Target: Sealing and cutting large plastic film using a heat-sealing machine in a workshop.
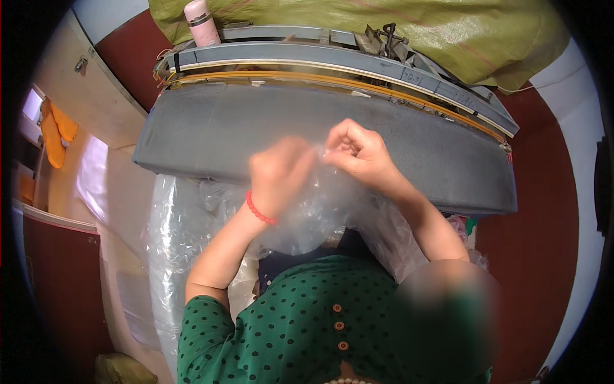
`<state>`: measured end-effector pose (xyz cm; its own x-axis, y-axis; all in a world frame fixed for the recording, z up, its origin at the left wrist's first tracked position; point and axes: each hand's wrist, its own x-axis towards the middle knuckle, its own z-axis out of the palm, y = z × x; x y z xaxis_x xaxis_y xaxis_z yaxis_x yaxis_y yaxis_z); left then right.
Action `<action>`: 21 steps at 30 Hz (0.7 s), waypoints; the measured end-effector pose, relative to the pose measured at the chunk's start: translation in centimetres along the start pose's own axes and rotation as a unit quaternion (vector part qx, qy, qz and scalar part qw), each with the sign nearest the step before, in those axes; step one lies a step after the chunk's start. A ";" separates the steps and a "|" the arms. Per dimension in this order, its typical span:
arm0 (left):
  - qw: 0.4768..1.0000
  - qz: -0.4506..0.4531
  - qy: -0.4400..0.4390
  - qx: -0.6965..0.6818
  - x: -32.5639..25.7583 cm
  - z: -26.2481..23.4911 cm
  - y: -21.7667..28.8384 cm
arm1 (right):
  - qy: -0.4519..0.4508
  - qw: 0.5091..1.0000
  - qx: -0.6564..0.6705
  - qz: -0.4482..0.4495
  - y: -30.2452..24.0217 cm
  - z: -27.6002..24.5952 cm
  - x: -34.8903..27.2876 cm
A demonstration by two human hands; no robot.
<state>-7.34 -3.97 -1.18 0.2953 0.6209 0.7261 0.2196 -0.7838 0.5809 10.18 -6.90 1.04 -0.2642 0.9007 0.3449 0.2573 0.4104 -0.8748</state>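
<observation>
Clear plastic film hangs over my lap and rises to my fingers above the grey padded surface. My right hand is closed, with thumb and index finger pinching a bit of the film. Close beside it, almost meeting its fingertips, is my left hand, with a red bead bracelet at the wrist. Motion smears the left fingers, so their grip cannot be made out. More of the crinkled film trails down to the left of my body.
Behind the padded surface runs a long metal bar with an orange strip and clamp-like metal parts. A pink bottle stands at its left end. Green-yellow sheeting lies beyond. A door is at far left.
</observation>
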 end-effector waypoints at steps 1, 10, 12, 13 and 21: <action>1.000 -0.001 0.003 0.012 -0.1 0.0 -0.1 | 0.018 0.999 0.039 0.017 -0.6 0.6 0.3; 0.928 -0.246 -0.185 -0.212 -2.5 -1.4 0.2 | 0.103 0.972 0.213 0.010 2.7 0.7 1.4; 0.898 -0.267 -0.230 -0.262 -2.7 -2.2 0.2 | 0.110 0.939 0.310 0.101 2.9 0.5 1.2; 0.898 -0.267 -0.232 -0.261 -2.8 -2.7 -0.2 | 0.137 0.919 0.353 0.107 3.5 0.3 1.3; 0.916 -0.273 -0.292 -0.032 -3.1 -7.1 -4.2 | 0.338 0.900 0.258 0.095 5.2 -4.2 -0.7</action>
<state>-15.77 -2.53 -3.31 0.6085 0.7934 0.0108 0.4338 -0.3440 0.8327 15.56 -4.79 -2.34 0.4092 0.9005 0.1472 -0.2739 0.2751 -0.9216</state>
